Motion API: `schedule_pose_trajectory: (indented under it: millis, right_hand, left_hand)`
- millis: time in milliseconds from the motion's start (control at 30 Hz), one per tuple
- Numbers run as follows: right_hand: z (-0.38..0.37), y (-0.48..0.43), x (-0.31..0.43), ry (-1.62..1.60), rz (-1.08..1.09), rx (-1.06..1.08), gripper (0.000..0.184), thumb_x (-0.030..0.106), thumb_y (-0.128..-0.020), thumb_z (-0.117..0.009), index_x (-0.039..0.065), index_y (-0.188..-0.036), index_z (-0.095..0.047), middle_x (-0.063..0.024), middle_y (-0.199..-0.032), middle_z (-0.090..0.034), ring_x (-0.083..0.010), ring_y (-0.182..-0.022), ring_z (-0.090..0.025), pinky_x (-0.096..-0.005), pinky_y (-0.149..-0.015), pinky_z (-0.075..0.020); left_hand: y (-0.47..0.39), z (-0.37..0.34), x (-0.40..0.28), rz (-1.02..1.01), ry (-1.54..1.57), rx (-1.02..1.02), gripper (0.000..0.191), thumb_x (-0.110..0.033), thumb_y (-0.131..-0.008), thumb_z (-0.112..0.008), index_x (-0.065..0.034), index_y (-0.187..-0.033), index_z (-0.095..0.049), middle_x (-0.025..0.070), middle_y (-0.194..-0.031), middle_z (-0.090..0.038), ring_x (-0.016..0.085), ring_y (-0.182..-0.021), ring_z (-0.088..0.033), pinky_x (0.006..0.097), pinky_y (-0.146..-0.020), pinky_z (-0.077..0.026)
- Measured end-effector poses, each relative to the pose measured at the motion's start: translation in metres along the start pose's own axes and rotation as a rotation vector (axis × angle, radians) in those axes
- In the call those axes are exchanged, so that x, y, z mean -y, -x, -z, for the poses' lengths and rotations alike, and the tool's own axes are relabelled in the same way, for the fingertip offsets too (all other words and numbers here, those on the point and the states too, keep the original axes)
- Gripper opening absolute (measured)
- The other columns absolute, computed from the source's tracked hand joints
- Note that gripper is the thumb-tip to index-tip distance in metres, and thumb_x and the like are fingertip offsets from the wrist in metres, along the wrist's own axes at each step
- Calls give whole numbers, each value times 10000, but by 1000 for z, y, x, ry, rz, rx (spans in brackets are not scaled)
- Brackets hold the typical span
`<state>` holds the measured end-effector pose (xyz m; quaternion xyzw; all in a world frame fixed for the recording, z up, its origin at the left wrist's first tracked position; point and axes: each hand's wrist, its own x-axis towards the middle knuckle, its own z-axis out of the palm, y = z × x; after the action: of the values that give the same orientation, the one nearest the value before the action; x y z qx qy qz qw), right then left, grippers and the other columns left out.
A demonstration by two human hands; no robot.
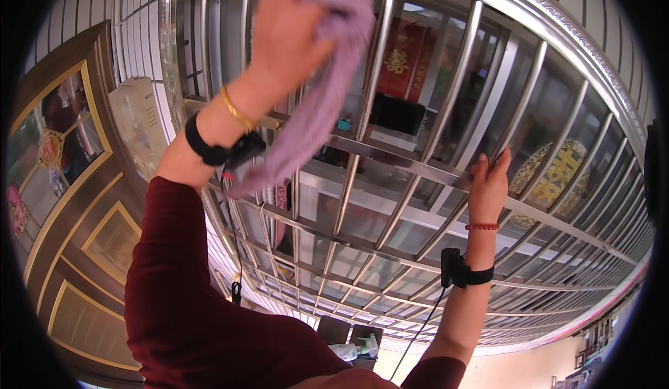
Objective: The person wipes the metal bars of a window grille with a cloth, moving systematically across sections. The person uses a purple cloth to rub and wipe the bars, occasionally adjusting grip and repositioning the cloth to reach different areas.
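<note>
My left hand (287,36) is raised near the top of a stainless steel window grille (400,156), and it grips a purple cloth (334,70). The cloth hangs down in front of the bars; hand and cloth are somewhat blurred. My right hand (488,182) is at the grille's middle, its fingers around an upright bar just above a flat crossbar. Behind the bars are glass window panes, a red hanging (402,57) with gold characters, a dark screen (398,114) and a round gold ornament (549,182).
A brown door (99,190) with gold trim stands at the left, beside a pale wall box (137,122). Low down, a spray bottle (366,347) lies or stands on a dark surface. Black cables (428,316) hang from both wrist devices.
</note>
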<state>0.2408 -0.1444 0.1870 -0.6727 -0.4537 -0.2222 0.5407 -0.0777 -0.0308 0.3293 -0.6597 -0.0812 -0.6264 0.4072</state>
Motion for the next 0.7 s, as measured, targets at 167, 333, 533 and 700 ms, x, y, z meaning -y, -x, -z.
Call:
schedule_pose_trajectory:
  millis: [167,333,533,700]
  right_hand:
    - [-45,11,22,95,-17,-428,636,238,-857,-623,-46,-1355,-347,-247,-1061,-607,-395,-982,-587,-466,-813,-453]
    - [-42,17,40,17,-73,-425,682,234,-853,-626,-74,-1378,-319,-306,-1288,-466,-436,-1198,-453,-456,-1003,-364]
    - [-61,45,107,-459,534,-269,538,157,-868,-601,-24,-1342,-422,-239,-1254,-522,-370,-1196,-486,-425,-975,-392]
    - [-107,43,124,295,401,390,483,483,-886,-537,17,-843,-658,-178,-728,-651,-339,-701,-642,-412,-679,-498]
  left_hand:
    - [5,-44,31,602,-125,-59,563,-249,-711,-735,27,-1155,-524,251,-1155,-557,403,-1084,-533,414,-924,-449]
    - [33,-54,68,752,365,-51,610,-225,-697,-735,33,-1195,-495,186,-1120,-602,296,-1035,-588,353,-904,-462]
    - [56,-48,90,924,911,16,394,-186,-786,-684,-20,-1130,-588,108,-1122,-610,243,-996,-604,348,-868,-474]
    - [108,-25,45,978,741,60,422,-284,-757,-752,25,-1019,-634,115,-972,-677,181,-878,-644,299,-753,-510]
